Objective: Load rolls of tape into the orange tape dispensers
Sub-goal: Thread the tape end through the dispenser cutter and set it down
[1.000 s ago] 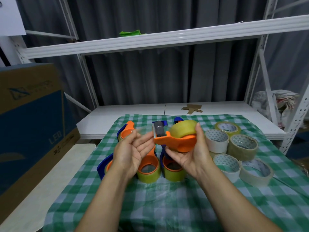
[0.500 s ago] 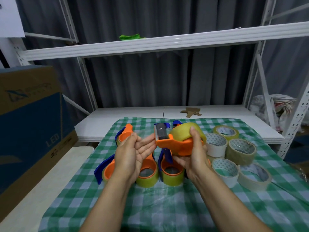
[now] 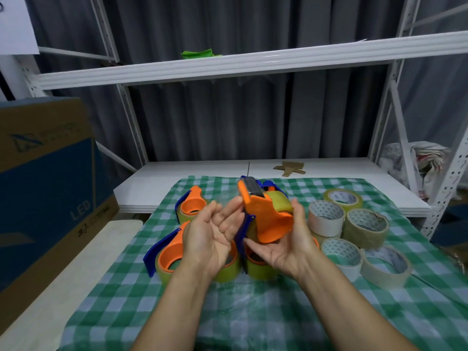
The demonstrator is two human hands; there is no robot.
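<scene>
My right hand (image 3: 286, 245) grips an orange tape dispenser (image 3: 266, 216) loaded with a yellowish tape roll (image 3: 278, 202), held above the table with its blade end pointing up. My left hand (image 3: 211, 233) is palm-up with fingers spread, its fingertips near the dispenser's blade end; whether a clear tape strip lies between its fingers I cannot tell. Several loaded orange-and-blue dispensers (image 3: 191, 206) (image 3: 168, 255) lie on the green checked cloth (image 3: 253, 312) beneath the hands. Several loose tape rolls (image 3: 326, 217) (image 3: 367, 228) sit to the right.
A large blue and brown cardboard box (image 3: 48, 188) stands at the left. A white metal shelf (image 3: 228, 64) runs overhead, with its upright posts (image 3: 448, 183) at the right. A pale bench (image 3: 38, 295) lies at lower left. Cardboard scraps (image 3: 290, 168) rest on the white back shelf.
My right hand has turned the dispenser from lying level to standing with the blade end up. The left hand stayed close, palm up.
</scene>
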